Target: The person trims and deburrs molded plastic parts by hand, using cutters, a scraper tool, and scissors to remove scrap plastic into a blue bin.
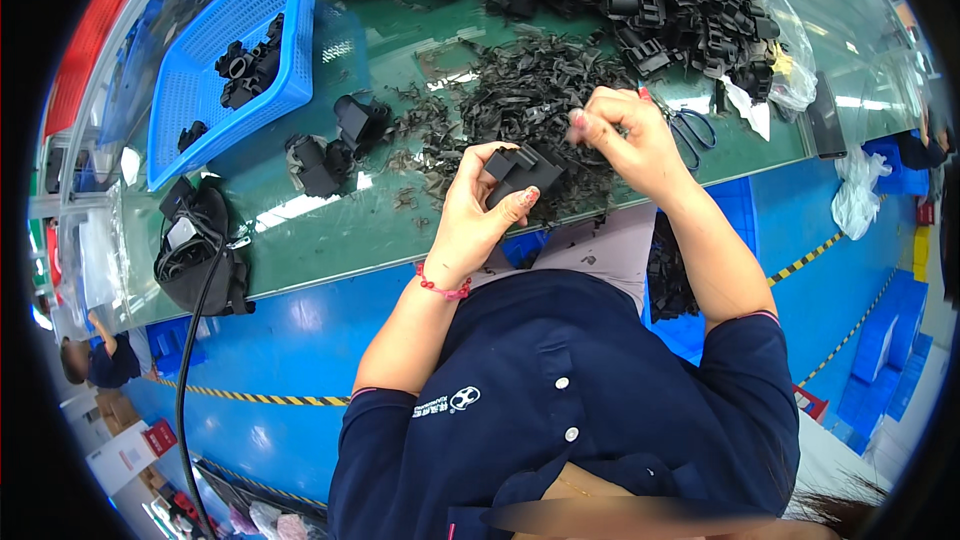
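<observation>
My left hand point(472, 210) is closed round a boxy black plastic part point(525, 172), with the thumb along its near side. To the right of the part and apart from it, my right hand point(632, 143) is raised with thumb and forefinger drawn together. Whatever those fingertips may hold is too small and blurred to make out. Under and beyond both hands spreads a heap of thin black plastic scraps point(530, 90). Scissors with dark blue handles point(697, 130) lie just right of my right hand.
More black plastic parts point(640, 10) are piled along the back of the green table point(400, 225). A blue basket point(300, 80) at the left holds several parts, and a few others point(320, 165) lie beside it. A black strapped item point(205, 255) with a cable sits at the left edge.
</observation>
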Demonstrator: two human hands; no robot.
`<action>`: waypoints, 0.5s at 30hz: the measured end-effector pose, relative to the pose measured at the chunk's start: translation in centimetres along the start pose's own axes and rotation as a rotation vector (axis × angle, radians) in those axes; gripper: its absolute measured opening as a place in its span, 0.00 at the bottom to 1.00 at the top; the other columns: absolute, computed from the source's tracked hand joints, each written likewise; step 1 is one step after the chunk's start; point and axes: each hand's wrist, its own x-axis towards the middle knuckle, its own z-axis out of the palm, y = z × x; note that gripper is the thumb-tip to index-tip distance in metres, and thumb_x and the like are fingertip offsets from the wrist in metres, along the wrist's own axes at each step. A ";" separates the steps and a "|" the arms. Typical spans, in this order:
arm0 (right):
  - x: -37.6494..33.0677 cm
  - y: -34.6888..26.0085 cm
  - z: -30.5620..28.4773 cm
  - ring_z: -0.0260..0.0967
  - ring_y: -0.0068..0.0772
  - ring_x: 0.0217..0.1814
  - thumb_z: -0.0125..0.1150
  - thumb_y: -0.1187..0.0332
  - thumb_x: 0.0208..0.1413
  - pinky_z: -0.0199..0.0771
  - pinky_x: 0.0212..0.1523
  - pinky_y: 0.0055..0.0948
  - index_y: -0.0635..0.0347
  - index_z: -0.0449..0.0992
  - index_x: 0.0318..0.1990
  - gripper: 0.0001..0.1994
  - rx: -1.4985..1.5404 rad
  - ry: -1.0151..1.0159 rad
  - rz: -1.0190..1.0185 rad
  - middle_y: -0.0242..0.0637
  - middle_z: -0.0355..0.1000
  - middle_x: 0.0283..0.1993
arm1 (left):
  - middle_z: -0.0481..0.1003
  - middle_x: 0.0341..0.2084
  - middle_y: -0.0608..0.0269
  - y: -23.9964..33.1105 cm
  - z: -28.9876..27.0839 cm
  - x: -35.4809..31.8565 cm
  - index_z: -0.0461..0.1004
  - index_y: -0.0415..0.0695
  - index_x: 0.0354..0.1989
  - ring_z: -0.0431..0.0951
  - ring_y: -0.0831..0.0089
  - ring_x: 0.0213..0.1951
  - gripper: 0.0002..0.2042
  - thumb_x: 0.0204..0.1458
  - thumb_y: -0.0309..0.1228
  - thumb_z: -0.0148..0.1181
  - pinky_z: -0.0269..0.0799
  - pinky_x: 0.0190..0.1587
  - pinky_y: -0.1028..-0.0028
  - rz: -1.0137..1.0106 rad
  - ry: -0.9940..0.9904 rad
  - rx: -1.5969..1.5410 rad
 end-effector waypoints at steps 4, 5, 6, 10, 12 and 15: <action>-0.3 -1.5 0.1 0.62 0.26 0.29 0.59 0.70 0.49 0.59 0.34 0.26 0.61 0.77 0.35 0.06 0.005 -0.163 -0.056 0.32 0.67 0.26 | 0.71 0.36 0.61 0.2 -0.2 0.1 0.59 0.42 0.51 0.71 0.79 0.33 0.25 0.46 0.30 0.65 0.69 0.33 0.80 0.012 0.041 0.082; -0.3 -1.8 0.1 0.62 0.27 0.28 0.60 0.71 0.48 0.59 0.35 0.28 0.60 0.77 0.34 0.06 -0.070 -0.207 -0.088 0.32 0.67 0.26 | 0.71 0.36 0.61 0.3 -0.2 0.1 0.59 0.42 0.51 0.71 0.79 0.33 0.25 0.46 0.30 0.65 0.69 0.33 0.80 0.011 0.041 0.082; -0.3 -1.8 0.1 0.62 0.27 0.28 0.60 0.71 0.48 0.59 0.35 0.28 0.60 0.77 0.34 0.06 -0.070 -0.206 -0.086 0.32 0.67 0.26 | 0.71 0.36 0.61 0.4 -0.1 0.1 0.60 0.42 0.51 0.71 0.79 0.34 0.26 0.45 0.29 0.66 0.69 0.35 0.79 0.030 0.054 0.145; -0.5 -2.0 0.2 0.65 0.30 0.29 0.61 0.70 0.46 0.57 0.41 0.31 0.60 0.77 0.31 0.05 -0.225 -0.154 -0.156 0.32 0.68 0.25 | 0.71 0.38 0.60 0.4 0.4 0.2 0.60 0.41 0.51 0.72 0.76 0.38 0.27 0.44 0.30 0.66 0.69 0.40 0.77 0.148 0.095 0.333; -0.6 -2.0 0.3 0.67 0.31 0.30 0.61 0.69 0.45 0.57 0.43 0.33 0.60 0.77 0.30 0.06 -0.267 -0.155 -0.150 0.31 0.68 0.25 | 0.71 0.38 0.60 0.0 0.0 0.3 0.60 0.41 0.52 0.72 0.74 0.39 0.27 0.44 0.30 0.66 0.69 0.41 0.76 0.188 0.111 0.445; -0.8 -2.3 0.3 0.68 0.30 0.33 0.61 0.69 0.46 0.57 0.47 0.36 0.58 0.77 0.29 0.04 -0.427 -0.140 -0.195 0.31 0.68 0.25 | 0.71 0.40 0.58 0.1 0.1 0.3 0.59 0.42 0.53 0.72 0.72 0.40 0.28 0.44 0.30 0.67 0.68 0.44 0.75 0.202 0.131 0.591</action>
